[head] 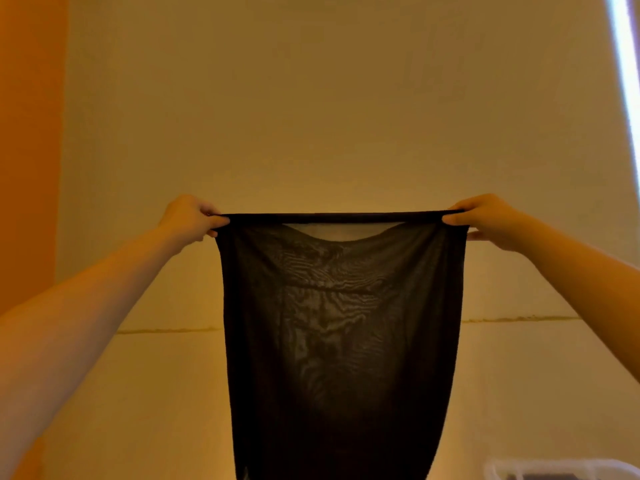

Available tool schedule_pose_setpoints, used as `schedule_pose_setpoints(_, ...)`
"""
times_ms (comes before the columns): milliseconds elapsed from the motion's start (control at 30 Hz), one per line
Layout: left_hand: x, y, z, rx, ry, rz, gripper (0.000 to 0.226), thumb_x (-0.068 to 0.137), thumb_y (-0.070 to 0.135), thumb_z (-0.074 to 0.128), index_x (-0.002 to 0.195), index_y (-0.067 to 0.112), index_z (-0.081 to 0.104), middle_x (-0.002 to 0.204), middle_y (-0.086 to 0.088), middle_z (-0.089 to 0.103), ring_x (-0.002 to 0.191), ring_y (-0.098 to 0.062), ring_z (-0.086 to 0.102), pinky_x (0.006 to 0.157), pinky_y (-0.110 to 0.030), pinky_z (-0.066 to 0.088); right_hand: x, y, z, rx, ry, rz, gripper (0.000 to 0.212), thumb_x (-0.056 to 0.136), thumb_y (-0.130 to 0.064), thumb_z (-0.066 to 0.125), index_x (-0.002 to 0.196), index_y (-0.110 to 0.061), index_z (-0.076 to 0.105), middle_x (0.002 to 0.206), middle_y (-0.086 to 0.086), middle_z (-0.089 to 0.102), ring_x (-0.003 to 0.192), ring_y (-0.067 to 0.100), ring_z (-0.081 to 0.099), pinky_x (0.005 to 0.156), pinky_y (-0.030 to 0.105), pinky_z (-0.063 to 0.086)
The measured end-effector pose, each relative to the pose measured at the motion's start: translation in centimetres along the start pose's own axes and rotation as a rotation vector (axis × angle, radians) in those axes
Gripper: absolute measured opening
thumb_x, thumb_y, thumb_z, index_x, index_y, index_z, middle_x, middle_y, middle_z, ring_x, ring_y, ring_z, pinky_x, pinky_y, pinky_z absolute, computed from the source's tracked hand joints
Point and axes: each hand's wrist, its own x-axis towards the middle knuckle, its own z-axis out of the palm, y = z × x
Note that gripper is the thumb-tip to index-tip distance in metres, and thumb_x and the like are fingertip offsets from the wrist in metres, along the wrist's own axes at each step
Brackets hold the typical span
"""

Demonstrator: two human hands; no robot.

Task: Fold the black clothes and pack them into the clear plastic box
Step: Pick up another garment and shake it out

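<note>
- An orange strip (29, 133) runs down the far left edge, beside the pale wall (329, 98) that fills the background.
- The left hand (188, 218) is raised on an outstretched bare arm, its fingers and thumb pinching the left end of the garment's top edge.
- The black garment (341, 341) hangs in mid-air between the two hands, its top edge pulled taut and level; the fabric is thin and sheer, with light showing through it, and it falls past the bottom of the view.
- The right hand (485, 220) pinches the right end of the same top edge, fingers curled round the fabric.
- The clear plastic box (561, 469) shows at the lower right corner, well below the right arm, with something dark inside.
- A bright strip of light (627, 81) runs down the far right edge.
</note>
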Motion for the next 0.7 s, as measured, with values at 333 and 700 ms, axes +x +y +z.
schedule_pose_setpoints(333,-0.6,-0.5,-0.9,-0.257,-0.222,-0.033,0.021,0.093,0.001,0.051,0.086,0.015,0.063,0.078,-0.004,0.056,0.069,-0.013,0.048,0.061,-0.023,0.035,-0.4,0.6,-0.9,0.109,0.053,0.048,0.015,0.085,-0.016,0.064,0.078,-0.005,0.056,0.081,0.009,0.056,0.078,0.020,0.055,0.069,0.030,0.048)
schedule_pose_setpoints(700,-0.9,-1.7,-0.4,-0.251,-0.312,-0.001,0.013,0.092,0.008,0.054,0.086,0.008,0.066,0.081,-0.003,0.061,0.073,-0.013,0.052,0.068,-0.023,0.041,-0.6,2.5,-1.8,0.108,0.038,0.052,0.008,0.089,-0.011,0.057,0.086,-0.006,0.063,0.087,0.010,0.061,0.083,0.021,0.059,0.076,0.032,0.050)
